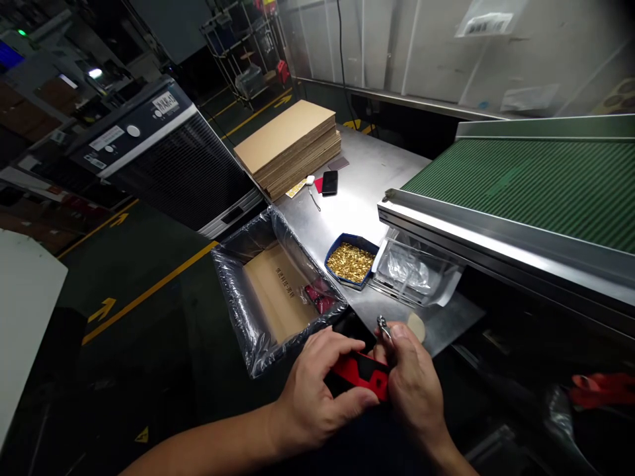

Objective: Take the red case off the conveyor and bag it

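My left hand is closed around a red and black molded part, thumb below and fingers above. At the part's right end, my right hand grips a small shiny metal piece, whose tip sticks up past the thumb; its exact kind is hidden by the fingers. Just beyond the hands stands a blue bin of small brass-coloured pieces. To the left is a crate lined with dark plastic, holding a cardboard sheet and a red part in clear wrapping.
A ribbed green conveyor rises on the right above the metal table. Beside the blue bin is a clear tray with plastic bags. Stacked cardboard sheets and a black phone-like object lie farther back. A large dark machine stands left.
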{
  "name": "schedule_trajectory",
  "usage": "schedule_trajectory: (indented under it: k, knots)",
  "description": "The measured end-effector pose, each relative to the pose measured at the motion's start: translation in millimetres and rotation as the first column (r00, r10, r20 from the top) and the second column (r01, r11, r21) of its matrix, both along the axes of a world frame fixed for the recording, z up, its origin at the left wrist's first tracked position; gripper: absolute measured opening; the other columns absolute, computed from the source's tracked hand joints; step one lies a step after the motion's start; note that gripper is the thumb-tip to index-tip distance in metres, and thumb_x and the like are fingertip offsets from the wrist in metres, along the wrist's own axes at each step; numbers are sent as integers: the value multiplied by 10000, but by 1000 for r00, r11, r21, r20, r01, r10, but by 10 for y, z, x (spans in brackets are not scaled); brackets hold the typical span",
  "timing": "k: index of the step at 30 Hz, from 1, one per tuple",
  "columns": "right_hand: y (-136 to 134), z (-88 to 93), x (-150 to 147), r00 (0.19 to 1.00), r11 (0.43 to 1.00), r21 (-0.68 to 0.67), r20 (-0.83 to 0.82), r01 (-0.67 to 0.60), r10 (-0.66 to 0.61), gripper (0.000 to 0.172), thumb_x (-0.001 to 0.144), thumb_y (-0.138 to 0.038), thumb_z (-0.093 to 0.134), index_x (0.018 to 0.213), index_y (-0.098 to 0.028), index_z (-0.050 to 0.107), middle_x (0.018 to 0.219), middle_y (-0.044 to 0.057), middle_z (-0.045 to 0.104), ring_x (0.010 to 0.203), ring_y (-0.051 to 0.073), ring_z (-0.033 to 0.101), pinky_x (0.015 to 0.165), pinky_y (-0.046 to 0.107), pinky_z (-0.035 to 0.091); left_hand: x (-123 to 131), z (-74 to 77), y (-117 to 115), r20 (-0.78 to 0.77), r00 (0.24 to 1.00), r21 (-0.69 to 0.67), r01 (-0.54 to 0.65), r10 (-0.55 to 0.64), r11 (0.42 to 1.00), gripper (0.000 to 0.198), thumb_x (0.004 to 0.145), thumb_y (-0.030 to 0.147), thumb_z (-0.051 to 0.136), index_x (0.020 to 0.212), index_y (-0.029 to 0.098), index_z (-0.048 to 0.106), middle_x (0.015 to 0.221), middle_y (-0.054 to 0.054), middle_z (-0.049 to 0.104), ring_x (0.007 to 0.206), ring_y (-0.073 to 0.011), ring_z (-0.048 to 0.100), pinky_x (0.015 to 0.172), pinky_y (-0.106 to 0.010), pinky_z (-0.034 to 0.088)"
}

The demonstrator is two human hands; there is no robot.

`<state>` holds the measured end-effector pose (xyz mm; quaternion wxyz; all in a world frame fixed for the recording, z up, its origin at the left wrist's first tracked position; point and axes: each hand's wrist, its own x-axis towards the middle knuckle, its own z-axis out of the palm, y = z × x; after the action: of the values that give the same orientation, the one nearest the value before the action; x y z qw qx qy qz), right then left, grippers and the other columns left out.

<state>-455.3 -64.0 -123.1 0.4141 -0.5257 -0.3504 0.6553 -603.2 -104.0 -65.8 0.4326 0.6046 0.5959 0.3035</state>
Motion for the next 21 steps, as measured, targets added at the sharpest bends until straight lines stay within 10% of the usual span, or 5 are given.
schedule_trajectory:
  k: [8, 12, 18, 21]
  knots:
    - [-10, -74, 38, 989, 991, -78, 85, -112, 119, 543, 903, -709, 380, 732, -197, 446, 652, -10, 440, 593, 109, 419, 567, 259, 414, 52, -8, 111, -101, 995, -19, 0, -2, 1000, 689, 378, 505, 973, 903, 195, 652, 858, 2, 635, 783, -179, 544, 744, -300, 391]
    - [107, -4, 106, 985, 981, -126, 71, -147, 157, 564, 867, -737, 426, 758, -185, 470, 626, -14, 489, 563, 97, 445, 538, 238, 414, 11, -25, 95, -97, 989, -10, 112, -112, 994, 648, 510, 488, 943, 1008, 194, 651, 904, -12, 656, 802, -175, 571, 736, -283, 417]
    - [294, -83, 272, 943, 946, -160, -133, 282, -304, 547, 751, -669, 671, 968, -183, 545, 942, 60, 712, 897, 185, 684, 866, 282, 556, -46, -119, 6, 61, 996, 10, -64, 63, 998, 500, 653, 443, 885, 1000, 204, 617, 944, -26, 628, 881, -186, 600, 827, -285, 463]
    - [153, -208, 173, 914, 905, -382, -268, 189, -304, 618, 622, -654, 779, 934, -158, 581, 867, 64, 700, 778, 178, 673, 710, 249, 567, -6, -195, -33, 243, 965, 65, -118, 99, 991, 474, 664, 388, 888, 1010, 238, 601, 1003, -22, 606, 988, -206, 611, 952, -316, 468]
